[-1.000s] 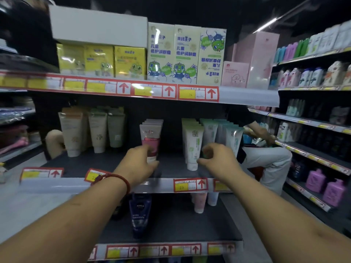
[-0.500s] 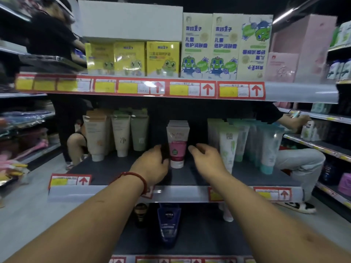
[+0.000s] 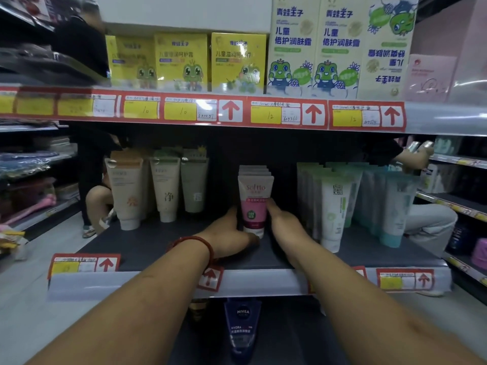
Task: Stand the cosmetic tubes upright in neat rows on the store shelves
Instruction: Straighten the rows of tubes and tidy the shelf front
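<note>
1. On the middle shelf [image 3: 158, 248], the pink tube [image 3: 255, 206] stood upright on its cap, at the front of a short row of tubes of the same kind.
2. The left hand [image 3: 229, 238] lay against the left side of the pink tube, with the thumb near its cap. The right hand [image 3: 283, 222] touched its right side with straight fingers.
3. The grip of both hands was wide. They pressed the tube from two sides without closing around it, probably to square it with the row behind.
4. Left of the pink tube, well apart, stood beige tubes [image 3: 126, 193]. Right of it, nearer, stood white-green tubes [image 3: 334, 206].
5. Below the pink tube, on the lower shelf, was a dark blue tube [image 3: 242, 327], probably to be straightened later.
</note>
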